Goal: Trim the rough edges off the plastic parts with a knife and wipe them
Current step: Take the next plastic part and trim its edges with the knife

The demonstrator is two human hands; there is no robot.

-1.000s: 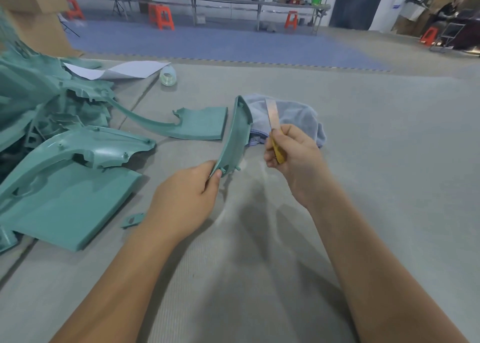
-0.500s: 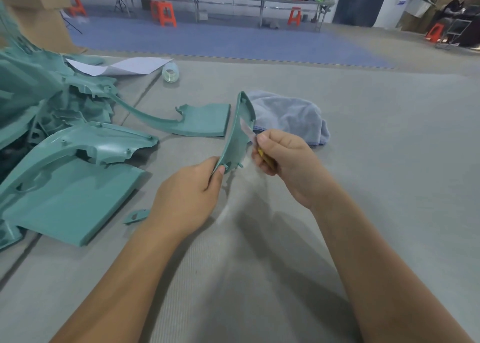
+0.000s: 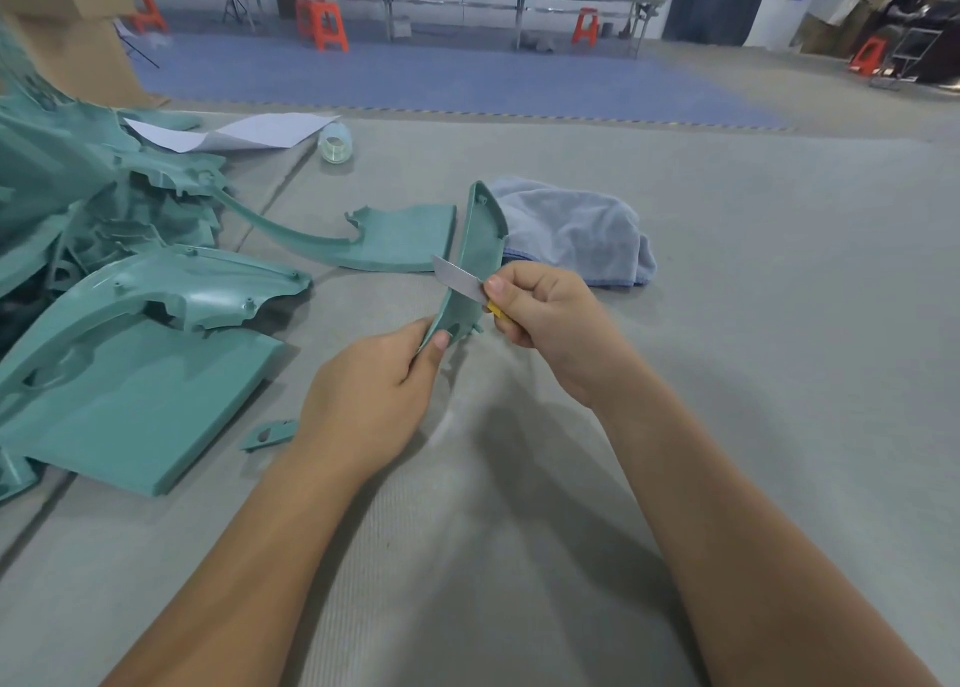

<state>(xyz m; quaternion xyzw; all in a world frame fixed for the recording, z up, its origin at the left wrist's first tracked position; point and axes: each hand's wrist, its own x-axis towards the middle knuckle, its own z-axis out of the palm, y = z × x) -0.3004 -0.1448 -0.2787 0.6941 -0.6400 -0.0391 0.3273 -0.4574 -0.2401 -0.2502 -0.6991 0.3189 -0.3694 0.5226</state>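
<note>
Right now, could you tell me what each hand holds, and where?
Left hand pinches the part at its lower end; right hand grips the knife by its handle.

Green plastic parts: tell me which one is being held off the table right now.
The narrow curved strip, pinched at its lower end by the left hand, with the knife blade against it. The other green parts lie on the table.
</note>
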